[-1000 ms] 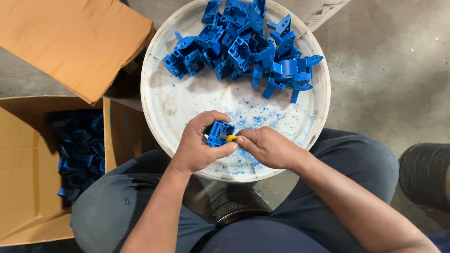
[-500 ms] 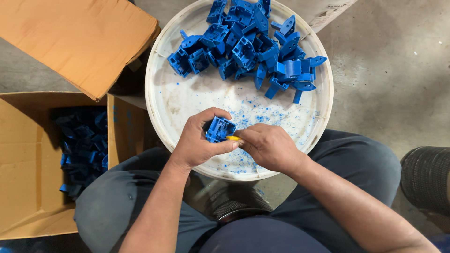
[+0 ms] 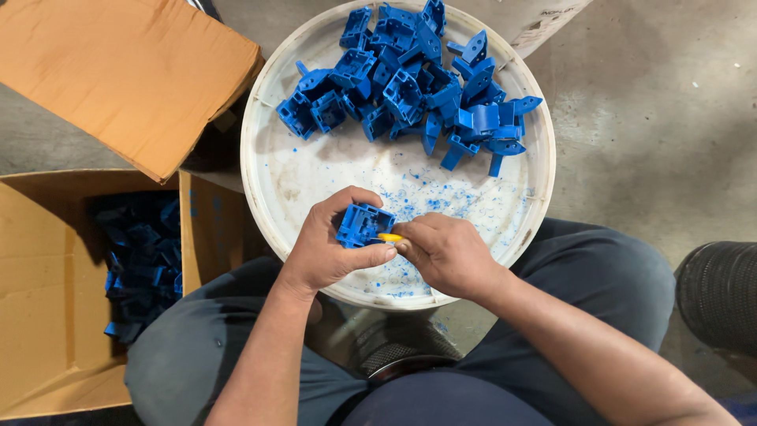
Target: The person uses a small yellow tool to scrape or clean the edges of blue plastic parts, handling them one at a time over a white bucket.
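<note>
Low in the frame, the person's dark grey trousered legs (image 3: 197,363) spread to either side of a round white plastic lid (image 3: 276,197) that serves as a work tray. Just above the lap, at the lower middle of the frame, the left hand (image 3: 331,248) is closed around a small blue moulded plastic part (image 3: 364,225), thumb beneath and fingers curled over its top, so the piece is held just above the near rim of the tray. The right hand (image 3: 445,252) sits immediately beside it, fingers pinched together on a small yellow tool (image 3: 389,237) whose tip touches the right edge of the blue part; most of the tool is hidden inside the fist, so its shape cannot be told. Around and beyond the hands, fine blue plastic shavings (image 3: 426,201) speckle the white surface. At the lower left an open brown cardboard box (image 3: 47,300) holds more blue parts (image 3: 142,260) in its shadowed inside. Further up, across the far half of the tray, lies a loose heap of similar blue moulded pieces (image 3: 410,87). In the upper left a brown cardboard flap (image 3: 118,71) lies over the grey concrete floor (image 3: 654,118).
</note>
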